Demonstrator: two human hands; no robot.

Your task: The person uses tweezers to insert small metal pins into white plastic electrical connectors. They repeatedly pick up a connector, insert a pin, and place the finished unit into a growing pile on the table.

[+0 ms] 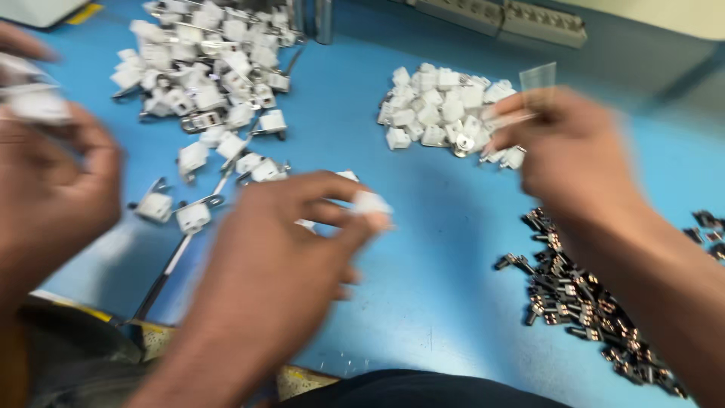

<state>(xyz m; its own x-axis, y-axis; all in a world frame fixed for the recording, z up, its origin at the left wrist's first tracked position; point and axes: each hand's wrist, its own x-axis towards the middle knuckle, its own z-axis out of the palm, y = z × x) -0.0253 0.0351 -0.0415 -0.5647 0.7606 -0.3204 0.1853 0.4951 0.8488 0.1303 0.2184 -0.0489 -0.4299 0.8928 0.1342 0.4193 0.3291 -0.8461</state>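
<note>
Nearest the camera, the person's left hand [294,249] pinches 1 small white plastic block [371,204] over the blue tabletop [423,287]; it looks light, rigid and smooth, best gripped on its flat sides. Her right hand [574,151], blurred, holds a clear plastic strip [538,79] beside the heap of white blocks [438,106]. Open blue lies between the heap and the dark metal clips [581,302]; another person's hand [45,174] crowds the left edge

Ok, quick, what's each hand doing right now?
Left hand: shut on a white plastic part.
Right hand: pinching a clear plastic strip.
</note>
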